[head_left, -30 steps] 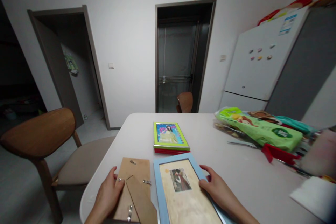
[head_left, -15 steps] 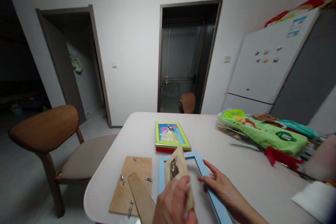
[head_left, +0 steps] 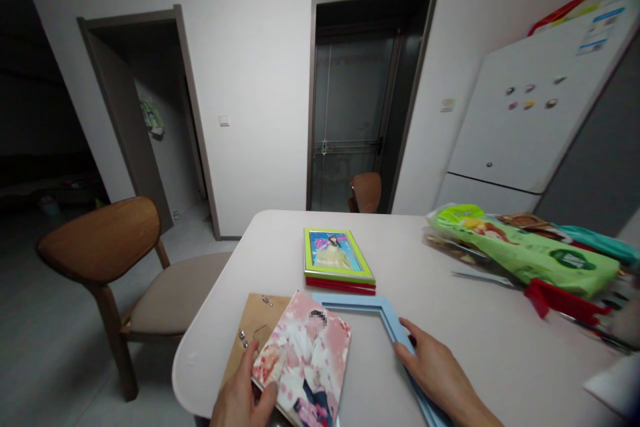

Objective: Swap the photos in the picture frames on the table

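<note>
My left hand [head_left: 243,395] grips a pink photo print [head_left: 305,359] by its lower left corner, holding it picture side up over the table. Under it lies a brown frame backing board [head_left: 253,325] with metal clips. My right hand [head_left: 434,368] rests with closed fingers on the right rail of an empty light blue photo frame [head_left: 383,321], which lies flat on the white table [head_left: 450,320]. Beyond the blue frame is a green frame [head_left: 336,253] stacked on a red one.
A wooden chair [head_left: 107,247] stands at the table's left. Green snack bags [head_left: 520,247], red-handled items and other packets crowd the table's right side. A white fridge [head_left: 530,120] stands at the back right. Two dark doorways open in the far wall.
My left hand left the backing board, lifted the sheet out of the blue frame and turned it over, so its pink picture side now faces up. The view shifted left.
</note>
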Demonstrator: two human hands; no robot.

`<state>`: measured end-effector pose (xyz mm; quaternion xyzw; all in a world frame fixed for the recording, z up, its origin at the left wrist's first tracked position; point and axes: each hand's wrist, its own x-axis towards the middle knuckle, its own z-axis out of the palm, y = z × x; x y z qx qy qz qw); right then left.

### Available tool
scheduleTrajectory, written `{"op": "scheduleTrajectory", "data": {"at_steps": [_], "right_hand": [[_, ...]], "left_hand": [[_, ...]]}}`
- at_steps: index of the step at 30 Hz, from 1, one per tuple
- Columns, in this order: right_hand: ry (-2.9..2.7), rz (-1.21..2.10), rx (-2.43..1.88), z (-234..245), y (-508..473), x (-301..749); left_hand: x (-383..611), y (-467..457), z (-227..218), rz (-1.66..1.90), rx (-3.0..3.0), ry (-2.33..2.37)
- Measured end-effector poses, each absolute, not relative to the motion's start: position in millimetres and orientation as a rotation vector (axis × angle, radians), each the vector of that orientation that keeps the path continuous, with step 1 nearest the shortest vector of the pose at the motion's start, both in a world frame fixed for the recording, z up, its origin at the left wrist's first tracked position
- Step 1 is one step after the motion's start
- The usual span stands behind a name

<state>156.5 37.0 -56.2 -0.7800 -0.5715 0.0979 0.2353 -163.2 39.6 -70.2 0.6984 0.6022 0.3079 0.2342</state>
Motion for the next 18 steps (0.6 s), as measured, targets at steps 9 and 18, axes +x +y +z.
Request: {"op": "scheduleTrajectory", "data": {"at_steps": [9,18], "right_hand": [[-1.388,0.832,-1.669,-55,35,91],[-1.024,1.056,-1.029,-8,46,35]], "left_hand": [[-135,28,-66,0.607,2.478,1.349],[-121,37,-58,0.879,2.585,1.111]]}}
